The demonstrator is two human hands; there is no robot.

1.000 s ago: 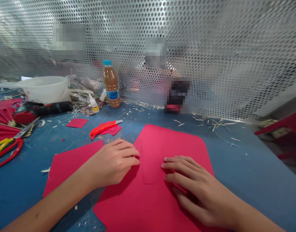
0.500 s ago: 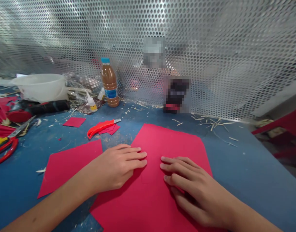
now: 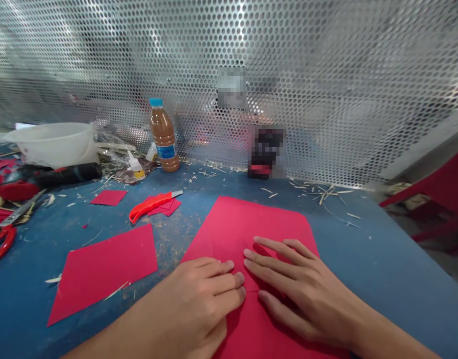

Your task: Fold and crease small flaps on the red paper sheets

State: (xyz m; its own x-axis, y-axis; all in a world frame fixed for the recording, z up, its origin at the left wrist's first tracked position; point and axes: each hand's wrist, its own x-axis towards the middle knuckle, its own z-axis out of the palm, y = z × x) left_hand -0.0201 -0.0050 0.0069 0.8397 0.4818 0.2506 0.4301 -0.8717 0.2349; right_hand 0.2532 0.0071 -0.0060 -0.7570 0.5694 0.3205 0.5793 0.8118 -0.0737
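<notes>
A large red sheet (image 3: 232, 224) lies on the blue table in front of me, with a crease or slit line between my hands. My left hand (image 3: 210, 299) rests on its left part, fingers bent and pressed together; whether they grip anything is hidden. On the right part lies my right hand (image 3: 289, 284), fingers spread and fingertips touching the sheet. A smaller red sheet (image 3: 105, 269) is to the left. Beyond it, an orange-red cutter (image 3: 152, 205) lies over small red pieces (image 3: 171, 207), its blade pointing right.
Behind stand a bottle of brown liquid (image 3: 164, 137), a glue bottle (image 3: 135, 167) and a white basin (image 3: 57, 144) against a perforated metal panel (image 3: 326, 89). At left are a black and red power tool (image 3: 45, 177) and scissors (image 3: 6, 234). Thin scraps litter the blue table (image 3: 386, 279).
My left hand has moved down and nearer, its fingers now more bent. My right hand stays on the sheet, fingers slightly shifted. The whole view has shifted a little.
</notes>
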